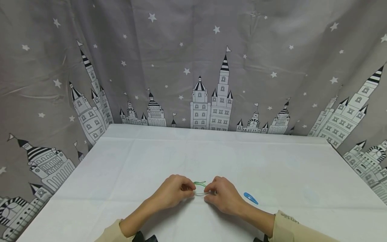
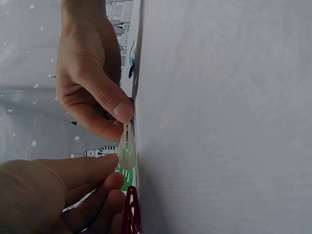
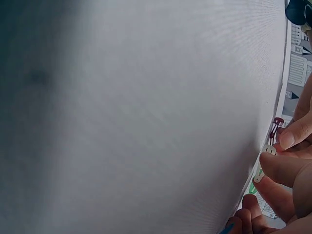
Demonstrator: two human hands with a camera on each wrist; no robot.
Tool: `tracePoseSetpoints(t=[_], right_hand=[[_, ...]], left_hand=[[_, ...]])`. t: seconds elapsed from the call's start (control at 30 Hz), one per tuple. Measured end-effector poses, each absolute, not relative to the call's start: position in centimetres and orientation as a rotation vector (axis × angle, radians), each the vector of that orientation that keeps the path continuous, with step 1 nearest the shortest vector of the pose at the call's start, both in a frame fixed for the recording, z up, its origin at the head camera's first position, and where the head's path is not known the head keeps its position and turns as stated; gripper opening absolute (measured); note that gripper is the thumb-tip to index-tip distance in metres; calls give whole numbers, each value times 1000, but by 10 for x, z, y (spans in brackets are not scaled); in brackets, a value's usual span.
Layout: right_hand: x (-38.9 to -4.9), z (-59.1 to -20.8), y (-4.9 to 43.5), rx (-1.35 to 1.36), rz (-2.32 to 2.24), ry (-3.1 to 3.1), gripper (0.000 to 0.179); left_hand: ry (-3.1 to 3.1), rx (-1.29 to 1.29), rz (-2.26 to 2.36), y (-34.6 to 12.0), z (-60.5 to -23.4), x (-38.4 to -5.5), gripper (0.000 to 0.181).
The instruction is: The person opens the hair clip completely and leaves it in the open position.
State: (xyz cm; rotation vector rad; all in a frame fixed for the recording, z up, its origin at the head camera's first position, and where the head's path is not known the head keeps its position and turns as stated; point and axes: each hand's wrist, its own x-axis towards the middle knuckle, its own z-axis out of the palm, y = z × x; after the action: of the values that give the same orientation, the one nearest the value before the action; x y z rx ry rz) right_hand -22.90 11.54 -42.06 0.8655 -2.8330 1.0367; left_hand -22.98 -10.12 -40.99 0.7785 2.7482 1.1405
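Note:
Between my two hands is a pale white snap hair clip. My right hand pinches its narrow end between thumb and finger in the left wrist view. My left hand holds thumb and fingertips together at the clip's broad end. Just beyond the pale clip lies a green hair clip. A dark red hair clip is close by my left fingers, and in the head view that hand hides it. To the right of my right hand, a blue hair clip lies on the table.
A white cloth covers the table, with fold creases across it. Behind it hangs a grey curtain printed with stars and castles. Black wrist gear shows at the bottom edge of the head view.

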Motion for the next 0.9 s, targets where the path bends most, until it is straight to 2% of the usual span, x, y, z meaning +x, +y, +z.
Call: tracePoseSetpoints(t=[0.9], right_hand=[[-226,-415,118,832,1143,-2887,20]], left_hand=[[2738,766,1140,-102,-411,-230,10]])
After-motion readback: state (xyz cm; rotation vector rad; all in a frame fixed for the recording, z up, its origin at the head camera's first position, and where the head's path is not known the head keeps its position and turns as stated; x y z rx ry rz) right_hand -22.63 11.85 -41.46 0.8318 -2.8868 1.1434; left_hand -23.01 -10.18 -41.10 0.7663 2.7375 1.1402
